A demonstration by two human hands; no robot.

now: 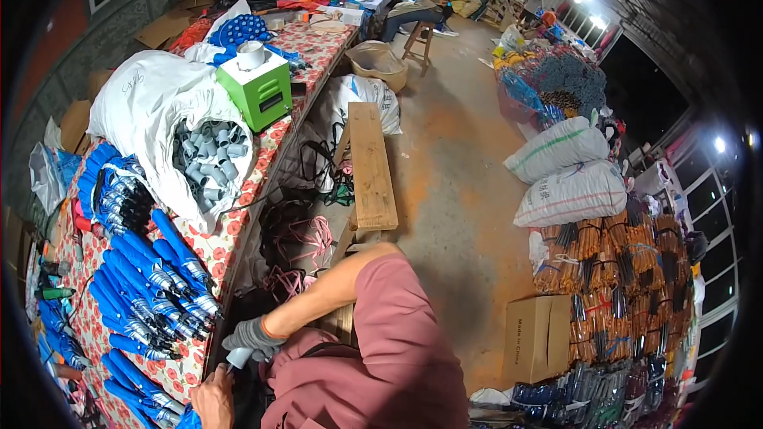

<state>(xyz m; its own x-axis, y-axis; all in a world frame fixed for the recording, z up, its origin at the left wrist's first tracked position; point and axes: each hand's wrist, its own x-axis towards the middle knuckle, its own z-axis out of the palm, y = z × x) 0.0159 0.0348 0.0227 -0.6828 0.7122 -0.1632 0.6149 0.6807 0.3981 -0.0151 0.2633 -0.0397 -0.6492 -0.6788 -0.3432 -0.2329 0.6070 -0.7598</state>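
My right hand [253, 338], in a grey glove, is closed around a short grey plastic tube piece [237, 358] just off the table's near edge. Close below it, my bare left hand [212, 399] has its fingers curled, and its grip is mostly hidden. Blue cloth [191, 418] shows right beside that hand; whether it is held I cannot tell. To the left, folded blue umbrellas [147, 282] with silvery ribs lie in piles on the flowered tablecloth [191, 365]. An open white sack [151, 103] full of grey plastic pieces [211, 160] stands beyond them.
A green box-shaped machine [256, 91] sits by the sack. Alongside the table are a wooden bench [371, 167] and white bags [366, 103]. Stacked orange bundles [612, 270], a cardboard box [538, 339] and sacks [568, 195] line the right. Another person [429, 0] sits farther back.
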